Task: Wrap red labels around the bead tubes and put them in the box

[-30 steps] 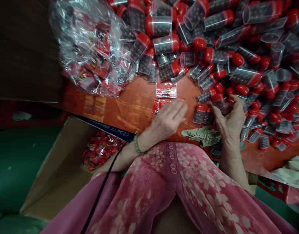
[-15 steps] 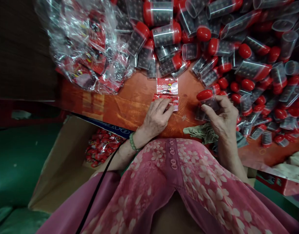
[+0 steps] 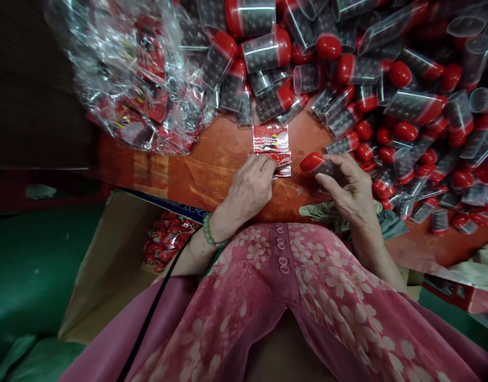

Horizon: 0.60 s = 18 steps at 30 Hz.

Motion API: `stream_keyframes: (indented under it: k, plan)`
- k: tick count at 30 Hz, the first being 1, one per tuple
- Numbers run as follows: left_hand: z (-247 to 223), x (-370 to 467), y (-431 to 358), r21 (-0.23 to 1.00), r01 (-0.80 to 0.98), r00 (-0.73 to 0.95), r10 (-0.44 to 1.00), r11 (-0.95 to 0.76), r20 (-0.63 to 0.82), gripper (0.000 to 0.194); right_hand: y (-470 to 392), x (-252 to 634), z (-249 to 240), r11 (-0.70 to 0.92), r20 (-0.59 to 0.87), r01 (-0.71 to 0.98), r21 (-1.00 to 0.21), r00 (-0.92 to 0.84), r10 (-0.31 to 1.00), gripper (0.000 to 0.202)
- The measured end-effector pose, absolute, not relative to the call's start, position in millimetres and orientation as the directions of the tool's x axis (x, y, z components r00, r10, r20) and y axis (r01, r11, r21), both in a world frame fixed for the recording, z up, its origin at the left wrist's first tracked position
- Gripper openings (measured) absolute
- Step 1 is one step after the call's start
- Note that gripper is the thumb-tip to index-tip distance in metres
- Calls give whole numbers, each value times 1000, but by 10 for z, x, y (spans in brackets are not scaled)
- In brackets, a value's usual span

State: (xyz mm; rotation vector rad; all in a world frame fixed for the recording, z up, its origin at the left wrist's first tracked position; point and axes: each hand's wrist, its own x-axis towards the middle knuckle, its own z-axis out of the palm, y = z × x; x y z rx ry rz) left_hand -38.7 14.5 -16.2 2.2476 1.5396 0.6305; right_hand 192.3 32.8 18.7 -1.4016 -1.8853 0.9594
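My left hand [image 3: 251, 183] is closed at the edge of a small red printed plastic packet [image 3: 284, 171], its fingertips bent over and partly hiding it. Another red printed packet [image 3: 271, 138] lies flat on the table just beyond. Between the thumb and fingers of my right hand [image 3: 349, 185] is a clear plastic container with a red rounded cap [image 3: 312, 162], tilted with the cap toward the left hand. Its dark, dotted body is partly covered by my fingers.
A heap of similar red-capped containers [image 3: 417, 109] covers the back and right of the orange table [image 3: 180, 172]. At the back left sits a clear plastic bag [image 3: 128, 79] of red packets. A carton [image 3: 104, 276] holding red pieces stands below left; crumpled cloth [image 3: 323, 211] lies by the front edge.
My right hand has brought the red-capped container left, away from the heap and nearer the packets. My left hand's fingers have curled in at the nearer packet.
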Motion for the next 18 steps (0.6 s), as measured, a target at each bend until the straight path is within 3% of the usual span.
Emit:
stream_keyframes:
  k: [6,11,18]
  plan:
    - [-167,-447,220,661,652,199,925,-371,323,15,322,1965,242,158,22,502,-851,-267,964,23]
    - [-76,-434,212,792,497,133,933,-355,335,9,331,1970,303,174,51,489,-855,-255,966,25]
    - [14,-451,195,832,429,130,935,-353,330,12,374,1914,421,271,123,422,-865,-345,930,22]
